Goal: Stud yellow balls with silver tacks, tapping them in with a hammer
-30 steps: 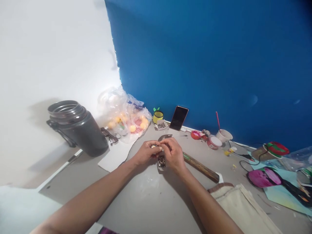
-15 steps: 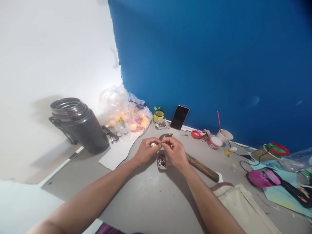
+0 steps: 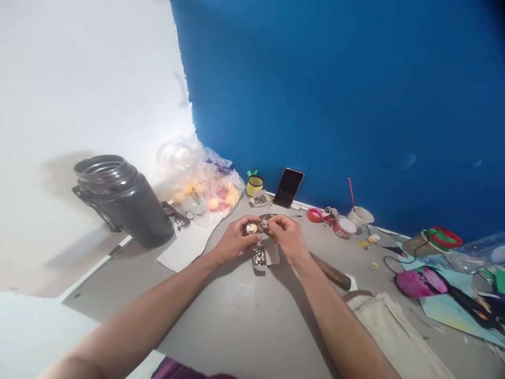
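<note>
My left hand is curled, pinching a small shiny gold piece between thumb and fingers. My right hand is closed in a pinch on a tiny silver piece, held right beside the gold one. Both hands hover just above a small open white box full of shiny metal bits, which sits on the grey table. A hammer with a wooden handle lies behind my right hand, its metal head partly hidden by my fingers.
A dark grey jar stands at left, a plastic bag of coloured items behind. A phone leans on the blue wall beside a yellow cup and a second small box. Paint pots, cables and painted cutouts lie right; cloth nearer.
My hands lifted slightly and parted a little, so the gold and silver pieces between the fingertips now show. The small box below is more exposed.
</note>
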A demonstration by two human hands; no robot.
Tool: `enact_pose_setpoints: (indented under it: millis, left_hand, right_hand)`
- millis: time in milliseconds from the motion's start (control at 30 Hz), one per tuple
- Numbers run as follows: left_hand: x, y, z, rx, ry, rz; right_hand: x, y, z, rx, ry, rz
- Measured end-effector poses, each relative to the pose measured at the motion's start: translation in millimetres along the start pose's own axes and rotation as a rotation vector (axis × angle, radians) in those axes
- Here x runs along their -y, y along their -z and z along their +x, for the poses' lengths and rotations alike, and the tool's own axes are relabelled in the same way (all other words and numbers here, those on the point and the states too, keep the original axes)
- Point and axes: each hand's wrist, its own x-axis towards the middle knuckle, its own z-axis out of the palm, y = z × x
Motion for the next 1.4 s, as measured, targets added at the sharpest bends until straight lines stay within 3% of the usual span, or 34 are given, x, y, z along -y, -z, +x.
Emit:
enact_pose_setpoints:
  millis: [167,367,767,1067,1400]
  left_hand:
    - [1.7,0.7,-0.5,-0.048,-0.097,0.136]
    - [2.7,-0.3,-2.5,-0.057,-0.1,0.198]
    - [5.4,-1.7,-2.5,-0.14,-0.153,0.44]
    - [14.8,-2.6,-1.4,-0.083,-0.178,0.502]
    - [11.7,-7.1,-4.2,-0.089,-0.177,0.564]
  right_hand:
    - [3.3,-1.3,-3.2,0.071,-0.08,0.038]
    - [4.3,-1.1,-4.5,0.108,-0.127,0.051]
    - [5.8,-5.4,-8.5,0.232,-0.105,0.096]
    - [1.4,-9.5,-11.0,0.239,-0.177,0.133]
    - [-1.8,-9.6,-11.1,0.234,-0.21,0.089]
